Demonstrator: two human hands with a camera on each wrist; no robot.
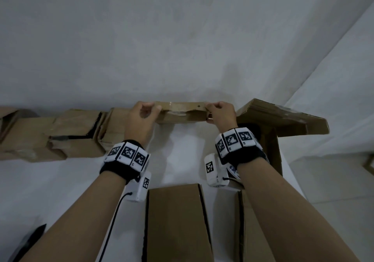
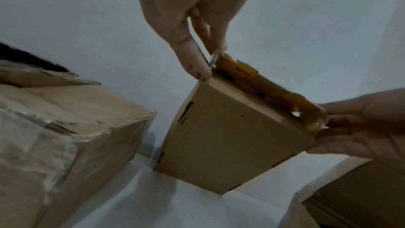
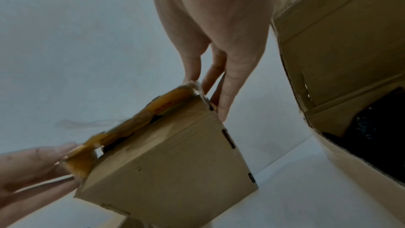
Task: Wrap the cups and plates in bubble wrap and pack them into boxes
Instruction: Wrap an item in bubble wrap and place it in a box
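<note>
Cardboard box (image 1: 182, 114), one, its taped top edge pinched by left hand (image 1: 141, 118) and right hand (image 1: 220, 115)

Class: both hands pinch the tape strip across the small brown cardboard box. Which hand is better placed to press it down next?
Probably the left hand: its thumb already rests at the small brown cardboard box corner.

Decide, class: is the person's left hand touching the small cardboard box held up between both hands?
Touching. The left wrist view shows the left hand pinching the top corner of the small cardboard box between thumb and fingers, no gap visible.
</note>
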